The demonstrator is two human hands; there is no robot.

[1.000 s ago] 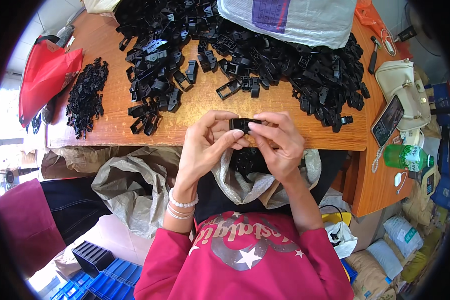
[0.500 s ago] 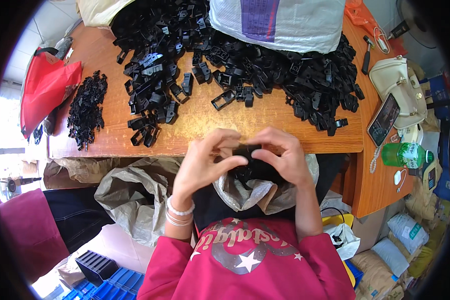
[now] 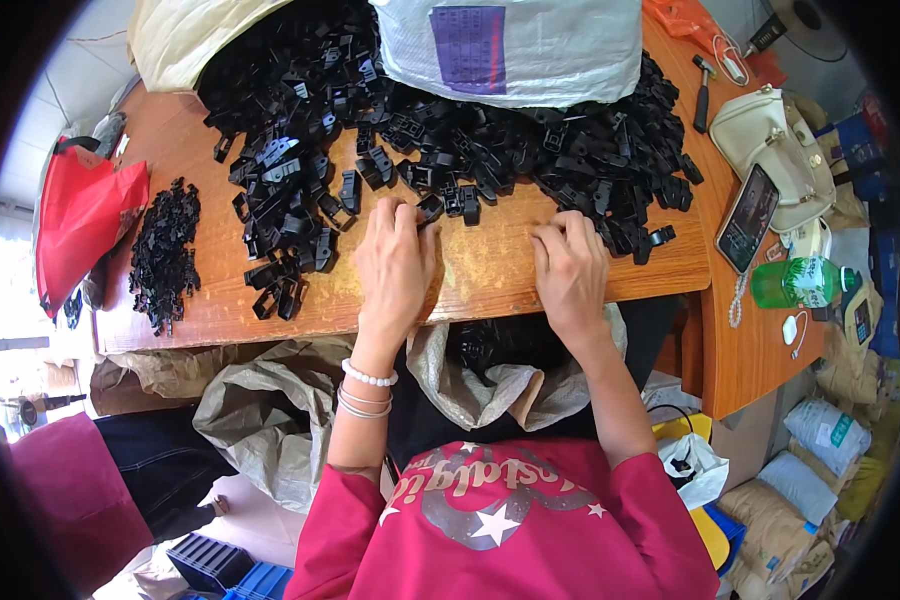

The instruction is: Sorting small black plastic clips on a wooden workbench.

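Note:
My left hand (image 3: 395,268) is on the table, its fingers bent over and closed around a black plastic clip-like part (image 3: 429,208) at the near edge of the heap. Only the right end of that part shows beside my fingertips. My right hand (image 3: 573,275) rests to the right with curled fingers, thumb close to the index finger; whatever they might hold is hidden. Just beyond it spreads the right side of the heap of black plastic parts (image 3: 610,165). Below my hands, an open woven sack (image 3: 460,385) at my lap has black pieces inside.
A white woven sack (image 3: 560,50) lies over the heap. Small black parts (image 3: 167,255) form a pile at left, near a red bag (image 3: 85,220). A hammer (image 3: 703,95), phone (image 3: 748,218), cream handbag (image 3: 770,150) and green bottle (image 3: 795,283) are at right.
Both hands have moved apart and away from me, from above the lap sack onto the table. The black part they held together is gone from between them; my left hand has reached another part.

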